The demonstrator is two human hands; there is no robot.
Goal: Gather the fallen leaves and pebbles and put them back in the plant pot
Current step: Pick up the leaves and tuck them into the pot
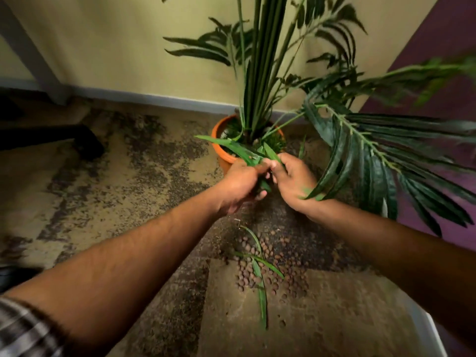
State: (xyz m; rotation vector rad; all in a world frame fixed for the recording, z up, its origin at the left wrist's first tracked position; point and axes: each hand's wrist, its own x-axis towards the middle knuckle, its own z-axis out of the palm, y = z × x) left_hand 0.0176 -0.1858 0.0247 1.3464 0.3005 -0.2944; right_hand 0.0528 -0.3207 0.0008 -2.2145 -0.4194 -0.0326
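An orange plant pot [217, 140] with a tall green palm stands on the floor by the wall. Just in front of its near rim, my left hand [239, 186] and my right hand [293, 181] meet, both closed on a bundle of long green leaves [231, 146] that points left over the pot's rim. A frond of the plant lies across my right wrist. Nearer to me, a patch of small brown pebbles [273, 274] is scattered on the floor, and several loose green leaves [258, 276] lie on top of them.
The floor is mottled beige and dark. A yellow wall with a grey skirting [154, 99] runs behind the pot, a purple wall [443, 47] on the right. Large drooping fronds [386, 155] fill the right side. A dark object [85, 143] lies at the left.
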